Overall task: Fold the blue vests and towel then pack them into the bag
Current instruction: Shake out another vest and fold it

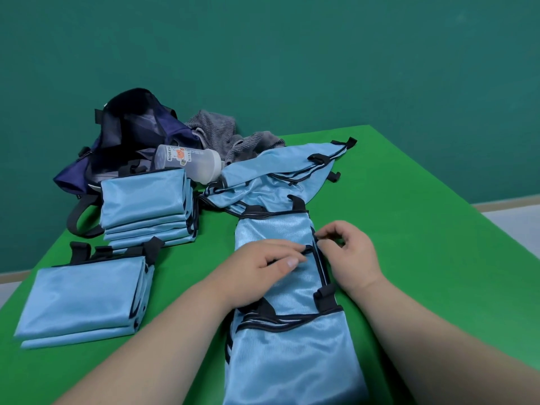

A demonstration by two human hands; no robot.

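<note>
A light blue vest (289, 340) with black trim lies lengthwise in front of me, folded into a long narrow strip. My left hand (263, 264) rests on its middle and pinches the black trim. My right hand (347, 252) pinches the same trim at the strip's right edge. Two stacks of folded blue vests sit to the left, one near (84, 299) and one farther back (143, 203). Unfolded blue vests (274, 173) lie crumpled behind the strip. The dark navy bag (131, 135) stands open at the back left. A grey striped towel (222, 135) lies bunched beside it.
A translucent shaker bottle (190, 165) lies on its side between the bag and the unfolded vests. The green table (409, 214) ends at a far edge near the teal wall and drops off on the right to a pale floor.
</note>
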